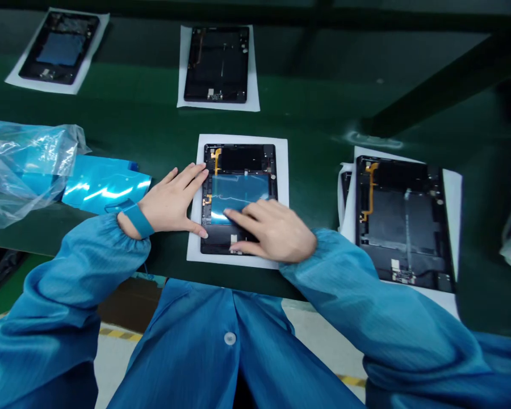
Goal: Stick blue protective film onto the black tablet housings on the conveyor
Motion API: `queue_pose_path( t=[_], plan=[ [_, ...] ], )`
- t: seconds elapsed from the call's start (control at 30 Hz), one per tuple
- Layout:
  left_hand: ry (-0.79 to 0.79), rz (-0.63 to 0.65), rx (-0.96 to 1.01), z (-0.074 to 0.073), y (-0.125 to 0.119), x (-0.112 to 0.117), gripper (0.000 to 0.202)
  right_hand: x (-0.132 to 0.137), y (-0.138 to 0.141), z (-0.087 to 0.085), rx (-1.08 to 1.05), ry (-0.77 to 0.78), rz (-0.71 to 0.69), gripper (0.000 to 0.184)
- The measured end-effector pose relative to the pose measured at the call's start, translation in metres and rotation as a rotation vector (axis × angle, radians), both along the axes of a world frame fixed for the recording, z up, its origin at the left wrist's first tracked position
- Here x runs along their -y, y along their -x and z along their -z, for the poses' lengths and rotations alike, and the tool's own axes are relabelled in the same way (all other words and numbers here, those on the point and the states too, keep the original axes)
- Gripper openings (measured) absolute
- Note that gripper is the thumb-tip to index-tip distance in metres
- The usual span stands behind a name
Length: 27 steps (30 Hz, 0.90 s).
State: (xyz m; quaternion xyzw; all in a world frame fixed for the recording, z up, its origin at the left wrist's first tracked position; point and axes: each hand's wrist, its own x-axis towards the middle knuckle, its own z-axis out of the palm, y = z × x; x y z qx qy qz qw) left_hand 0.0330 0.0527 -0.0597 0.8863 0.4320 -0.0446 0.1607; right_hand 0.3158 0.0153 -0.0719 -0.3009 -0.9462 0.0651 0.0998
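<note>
An open black tablet chassis (243,161) lies on a white sheet (281,170) in front of me on the green belt (315,96). A blue film (238,190) covers its middle. My left hand (172,200) lies flat with fingers spread, touching the chassis's left edge and the sheet. My right hand (272,230) rests on the lower part of the chassis, its forefinger pressing on the blue film. Both arms wear blue sleeves, and a blue strap circles my left wrist.
Another open chassis (402,218) on white sheets lies to the right. Two more chassis (217,62) (59,48) on sheets lie farther back. A clear plastic bag (25,167) and a stack of blue films (104,184) sit at the left. A dark bar (443,82) crosses the upper right.
</note>
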Motion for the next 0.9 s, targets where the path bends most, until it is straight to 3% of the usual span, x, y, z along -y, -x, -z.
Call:
queue_pose_path(
  t=[0.1,0.17,0.23,0.4,0.53,0.57,0.7,0.77,0.9],
  plan=[
    [0.004,0.003,0.0,-0.001,0.001,-0.001,0.14,-0.019,-0.021,0.002,0.032,-0.039,0.231,0.073],
    [0.004,0.003,-0.006,-0.002,0.001,-0.001,0.14,-0.029,-0.033,0.003,0.079,-0.021,0.309,0.076],
    [0.004,0.003,-0.012,-0.001,0.001,-0.001,0.139,-0.03,-0.04,0.003,0.115,-0.007,0.276,0.08],
    [-0.02,0.012,-0.024,0.0,0.004,0.002,0.134,-0.005,-0.052,0.002,0.097,-0.043,0.017,0.079],
    [-0.018,0.003,-0.111,-0.017,-0.006,-0.005,0.128,-0.003,-0.057,0.007,0.035,-0.028,0.012,0.067],
    [-0.011,-0.019,-0.146,-0.024,-0.012,-0.012,0.117,-0.007,-0.055,0.009,0.028,-0.016,0.052,0.065],
    [-0.104,-0.165,-0.162,-0.038,-0.053,-0.055,0.039,-0.026,-0.039,0.013,0.046,0.031,0.322,0.063],
    [-0.225,-0.234,-0.053,-0.033,-0.074,-0.079,0.037,-0.027,-0.03,0.013,0.021,0.057,0.459,0.06],
    [-0.168,-0.193,-0.045,-0.012,-0.09,-0.111,0.035,-0.013,-0.02,0.017,-0.109,0.033,0.686,0.052]
  ],
)
